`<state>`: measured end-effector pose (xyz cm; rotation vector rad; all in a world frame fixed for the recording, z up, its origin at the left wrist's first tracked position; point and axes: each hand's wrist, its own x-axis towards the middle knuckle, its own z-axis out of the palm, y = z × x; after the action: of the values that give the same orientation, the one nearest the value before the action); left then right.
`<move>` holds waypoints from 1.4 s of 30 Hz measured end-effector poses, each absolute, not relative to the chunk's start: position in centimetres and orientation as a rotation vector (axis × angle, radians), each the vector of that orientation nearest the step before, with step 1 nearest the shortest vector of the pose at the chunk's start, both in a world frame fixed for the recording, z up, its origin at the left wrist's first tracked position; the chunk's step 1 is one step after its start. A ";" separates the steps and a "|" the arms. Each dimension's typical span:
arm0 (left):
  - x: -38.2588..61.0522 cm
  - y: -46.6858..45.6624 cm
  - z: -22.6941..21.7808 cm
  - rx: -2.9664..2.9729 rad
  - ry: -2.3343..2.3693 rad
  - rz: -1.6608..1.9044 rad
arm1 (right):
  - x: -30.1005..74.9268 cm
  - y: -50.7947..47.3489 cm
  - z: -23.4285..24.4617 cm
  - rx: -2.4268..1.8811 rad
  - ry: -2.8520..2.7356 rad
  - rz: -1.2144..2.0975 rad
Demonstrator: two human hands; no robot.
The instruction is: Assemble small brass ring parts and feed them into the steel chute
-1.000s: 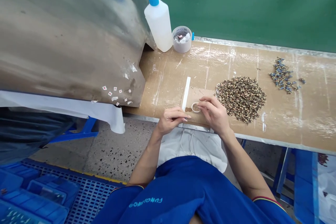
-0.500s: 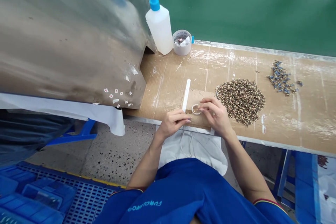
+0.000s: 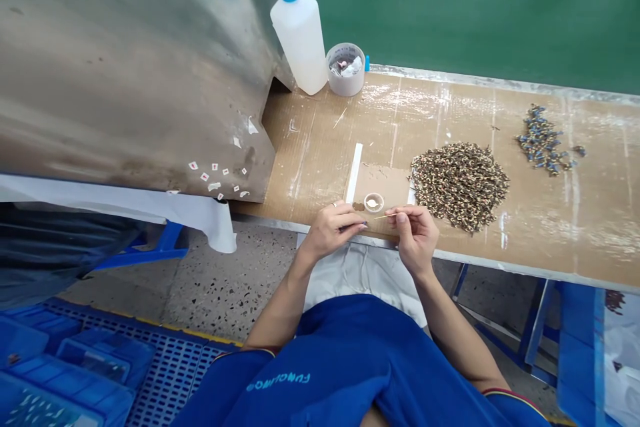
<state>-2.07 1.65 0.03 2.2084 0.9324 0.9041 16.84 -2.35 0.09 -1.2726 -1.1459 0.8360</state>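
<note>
The left hand (image 3: 333,230) pinched a small dark piece (image 3: 366,223) near the bench (image 3: 530,233) edge; the right hand (image 3: 417,240) gripped a thin stick (image 3: 387,215), its tip just beside the piece. The blue-flecked pile (image 3: 543,140) seemed done, the larger pile (image 3: 460,187) left, this piece midway.

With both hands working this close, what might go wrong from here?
The thin straw-coloured stick in the right hand points toward the left hand and might jab it. The small, round, white-rimmed dish sits just beyond the hands and could get knocked. The heap of small brown-and-gold pieces lies close to the right hand, so a bump may scatter some.
</note>
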 end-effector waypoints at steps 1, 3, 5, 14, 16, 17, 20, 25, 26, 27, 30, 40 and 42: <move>-2.0 1.7 0.1 2.212 0.936 0.904 | 16.8 -2.3 0.1 -1.264 -1.164 0.844; -2.0 1.6 0.2 2.222 0.949 0.893 | 16.8 -2.3 0.0 -1.245 -1.203 0.859; -2.0 1.6 0.2 2.229 0.963 0.867 | 16.8 -2.4 -0.1 -1.243 -1.227 0.863; -2.0 1.6 0.0 2.219 0.964 0.846 | 16.8 -2.7 -0.5 -1.270 -1.263 0.865; -2.0 1.6 0.0 2.217 0.953 0.853 | 16.8 -2.6 -0.5 -1.267 -1.281 0.863; -2.0 1.6 0.1 2.220 0.953 0.853 | 16.8 -2.6 -0.5 -1.263 -1.290 0.864; -2.1 1.6 0.2 2.235 0.961 0.847 | 16.8 -2.6 -0.6 -1.248 -1.317 0.848; -2.0 1.5 0.2 2.248 0.959 0.867 | 16.9 -2.6 -0.5 -1.210 -1.364 0.813; -2.1 1.6 0.2 2.250 0.955 0.872 | 16.9 -2.6 -0.4 -1.199 -1.370 0.810; -2.1 1.6 0.1 2.250 0.951 0.877 | 16.9 -2.6 -0.4 -1.190 -1.373 0.805; -2.2 1.7 -0.1 2.232 0.942 0.896 | 16.9 -2.5 -0.3 -1.176 -1.378 0.775; -2.3 1.9 0.2 2.137 0.897 0.963 | 16.9 -2.4 0.0 -1.134 -1.361 0.805; -2.5 2.0 0.3 2.056 0.854 0.996 | 17.0 -2.1 0.1 -1.147 -1.309 0.773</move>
<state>-2.54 1.95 0.29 2.0558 0.8541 0.9956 17.04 -2.13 0.14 -1.1465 -1.3086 0.7732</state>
